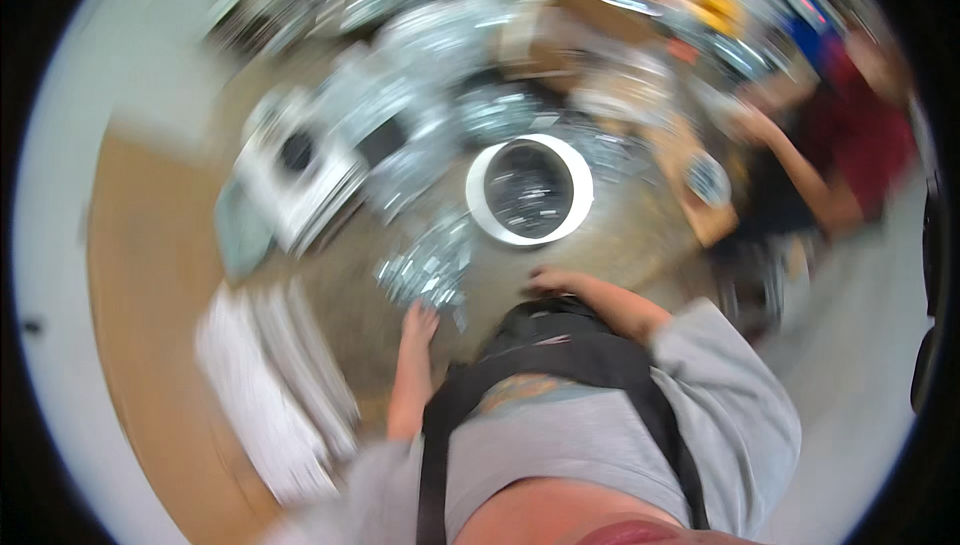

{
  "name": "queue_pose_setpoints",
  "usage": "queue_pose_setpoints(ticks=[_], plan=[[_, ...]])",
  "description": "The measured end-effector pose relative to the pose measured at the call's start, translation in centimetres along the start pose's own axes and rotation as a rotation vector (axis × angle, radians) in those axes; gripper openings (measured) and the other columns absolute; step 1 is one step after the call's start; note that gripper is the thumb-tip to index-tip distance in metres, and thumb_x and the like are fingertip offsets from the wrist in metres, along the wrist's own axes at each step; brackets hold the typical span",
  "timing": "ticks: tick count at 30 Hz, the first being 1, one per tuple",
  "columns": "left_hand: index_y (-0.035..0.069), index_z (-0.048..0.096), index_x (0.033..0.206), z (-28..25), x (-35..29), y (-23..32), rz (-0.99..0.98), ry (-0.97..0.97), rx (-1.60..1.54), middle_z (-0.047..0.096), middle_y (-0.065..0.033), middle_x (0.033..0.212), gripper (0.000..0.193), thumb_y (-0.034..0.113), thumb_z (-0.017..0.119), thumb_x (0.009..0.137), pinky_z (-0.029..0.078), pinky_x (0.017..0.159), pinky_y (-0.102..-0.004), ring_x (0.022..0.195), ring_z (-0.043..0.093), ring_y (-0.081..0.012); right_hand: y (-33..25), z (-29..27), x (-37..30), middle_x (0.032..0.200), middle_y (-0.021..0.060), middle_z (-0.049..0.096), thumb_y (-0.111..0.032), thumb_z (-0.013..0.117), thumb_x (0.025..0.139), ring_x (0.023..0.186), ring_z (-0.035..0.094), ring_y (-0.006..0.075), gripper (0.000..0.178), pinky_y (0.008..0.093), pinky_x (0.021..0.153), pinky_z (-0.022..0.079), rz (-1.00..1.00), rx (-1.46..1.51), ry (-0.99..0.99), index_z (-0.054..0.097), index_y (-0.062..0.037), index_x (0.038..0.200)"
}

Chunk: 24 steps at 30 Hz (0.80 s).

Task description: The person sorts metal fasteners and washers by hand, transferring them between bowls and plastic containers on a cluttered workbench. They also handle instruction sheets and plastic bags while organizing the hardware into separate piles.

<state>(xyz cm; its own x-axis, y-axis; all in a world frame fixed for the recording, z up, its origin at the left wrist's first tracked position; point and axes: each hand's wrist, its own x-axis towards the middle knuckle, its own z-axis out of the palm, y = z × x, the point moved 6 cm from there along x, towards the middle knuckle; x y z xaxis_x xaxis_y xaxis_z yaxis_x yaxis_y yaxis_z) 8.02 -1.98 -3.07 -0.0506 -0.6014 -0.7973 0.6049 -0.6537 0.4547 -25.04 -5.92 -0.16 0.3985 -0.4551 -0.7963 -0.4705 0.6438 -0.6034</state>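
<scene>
The whole picture is smeared by motion. My left hand [421, 320] is at the near edge of a loose pile of shiny clear plastic packets [430, 263]; whether its fingers grip one I cannot make out. My right hand [550, 282] is over the near side of the table, just in front of my black apron [560, 330], and its fingers are too blurred to read. Beyond it stands a white round tub [479, 190] with dark, glinting small items inside. The tub is apart from both hands.
Stacked white sheets or boxes [300, 170] lie at the left, with a white bundle [265, 375] nearer me. Clear plastic bags [420, 55] and a brown cardboard box [545, 40] crowd the far side. A person in a dark red shirt [870, 130] works at the right.
</scene>
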Motion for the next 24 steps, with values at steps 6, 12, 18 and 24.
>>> queue_pose_setpoints(ticks=[6,12,18,24], plan=[[0.002,0.028,0.133,0.8,-8.0,2.4,0.39,0.222,-0.077,0.032,-0.0163,0.137,0.079,0.046,0.063,0.078,0.03,0.101,-0.0463,0.127,0.03,-0.0321,-1.9,0.0,-0.1,0.102,0.0104,0.058,-0.033,0.062,0.08,0.085,0.059,0.0195,0.052,0.0297,0.06,0.046,0.137,-0.169,0.018,0.047,-0.0023,0.12],[-0.001,0.029,0.133,-4.4,-26.7,7.7,0.893,0.372,-0.512,0.048,-0.0181,0.124,0.081,0.06,0.044,0.084,0.041,0.092,-0.0394,0.111,0.05,-0.0248,-9.1,7.3,0.0,0.069,0.0076,0.06,-0.033,0.063,0.08,0.06,0.059,0.0166,0.032,0.0258,0.046,0.041,0.065,-0.451,-0.047,0.06,-0.0016,0.084],[0.0,0.039,0.123,-11.5,-37.5,6.1,1.118,0.653,-0.845,0.054,-0.0139,0.112,0.055,0.043,0.047,0.09,0.047,0.076,-0.0305,0.102,0.057,-0.0239,-26.5,30.8,-7.2,0.069,0.0022,0.059,-0.03,0.056,0.083,0.059,0.053,0.0106,0.029,0.0246,0.053,0.043,-0.68,-0.577,-0.497,0.06,-0.002,0.083],[0.004,0.054,0.105,-4.3,-35.3,7.4,1.155,0.478,-0.512,0.06,-0.006,0.099,0.019,0.016,0.052,0.089,0.046,0.068,-0.0218,0.087,0.059,-0.0137,-28.2,33.9,-14.7,0.116,0.0101,0.054,-0.034,0.058,0.084,0.102,0.052,0.0183,0.062,0.0301,0.083,0.043,-0.623,-0.26,-0.57,0.035,-0.0029,0.132]])
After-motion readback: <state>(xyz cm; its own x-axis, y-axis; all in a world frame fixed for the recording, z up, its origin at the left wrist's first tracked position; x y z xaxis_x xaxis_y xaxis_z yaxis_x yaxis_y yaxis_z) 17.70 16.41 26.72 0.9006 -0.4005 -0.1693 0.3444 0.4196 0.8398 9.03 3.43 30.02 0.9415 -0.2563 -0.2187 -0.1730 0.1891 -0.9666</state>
